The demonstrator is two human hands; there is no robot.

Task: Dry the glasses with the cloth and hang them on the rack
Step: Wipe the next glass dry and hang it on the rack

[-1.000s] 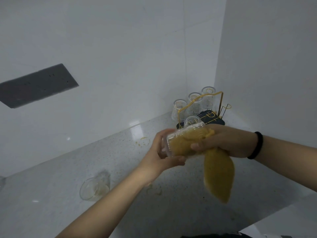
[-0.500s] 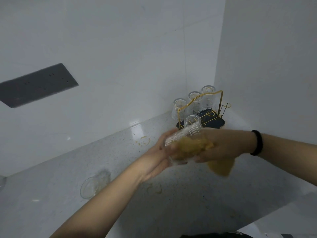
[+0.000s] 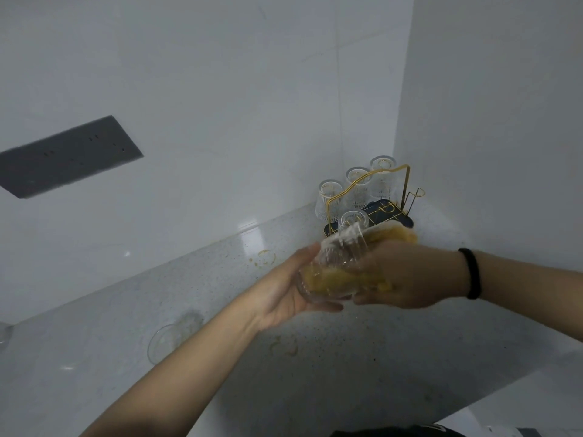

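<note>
White countertop (image 3: 410, 357): rack (image 3: 372, 197) holds 4 glasses; left hand (image 3: 284, 285) and right hand (image 3: 407, 275) grip glass (image 3: 334, 266) with cloth (image 3: 391, 236); 1 lying glass (image 3: 172, 337) remains.

Above the speckled grey surface (image 3: 362, 357), the left hand (image 3: 284, 288) cups a clear glass (image 3: 334, 266) lying tilted on its side, fingers curled under its rim. The right hand (image 3: 407, 275), a black band (image 3: 471, 272) on its wrist, has its grip on a yellow cloth (image 3: 344, 280) stuffed inside the glass, with more cloth bunched over the knuckles. In the surface's far corner stands a gold wire rack (image 3: 378, 187) on a dark base, carrying four upturned glasses (image 3: 358, 187). Another glass (image 3: 172, 337) lies on its side near the surface's left part. A dark grey panel (image 3: 67, 156) sits on the wall.
</note>
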